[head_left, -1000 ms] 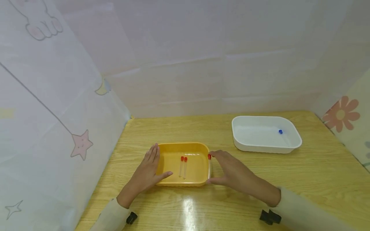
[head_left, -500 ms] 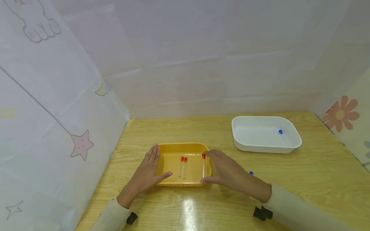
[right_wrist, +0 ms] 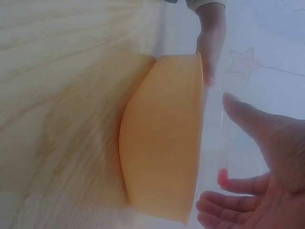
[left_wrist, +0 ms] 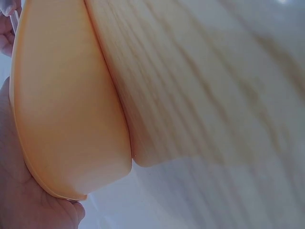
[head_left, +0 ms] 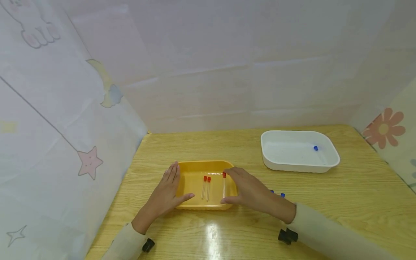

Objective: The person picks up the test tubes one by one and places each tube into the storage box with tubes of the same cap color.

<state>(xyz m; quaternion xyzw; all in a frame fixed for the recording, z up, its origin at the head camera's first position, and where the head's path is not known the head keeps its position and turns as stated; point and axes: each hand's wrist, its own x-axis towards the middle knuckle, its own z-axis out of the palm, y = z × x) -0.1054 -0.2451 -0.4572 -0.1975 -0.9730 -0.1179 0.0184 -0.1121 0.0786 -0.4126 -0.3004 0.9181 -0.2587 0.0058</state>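
Note:
In the head view a yellow tray (head_left: 204, 207) stands on the wooden table, with two clear, red-capped tubes (head_left: 208, 189) lying side by side inside. My left hand (head_left: 165, 191) rests along the tray's left edge, fingers straight and thumb reaching over the front rim. Above the tray's right part, my right hand (head_left: 250, 191) holds a third red-capped tube (head_left: 224, 187) lengthwise between thumb and forefinger. The right wrist view shows this tube (right_wrist: 224, 143) higher than the rim, its red cap at the forefinger. Only the tray's outer wall (left_wrist: 71, 109) and part of the hand show in the left wrist view.
A white tray (head_left: 292, 167) stands at the back right and contains a blue-capped tube (head_left: 315, 148). Behind the right forearm, blue caps (head_left: 282, 195) show on the table, partly hidden. Patterned sheets (head_left: 208, 72) surround the table at the back and sides.
My right hand has carried the red-capped tube leftward, from the tray's right rim to over its inside. Blue caps have come into view behind the right forearm. The left hand stays put.

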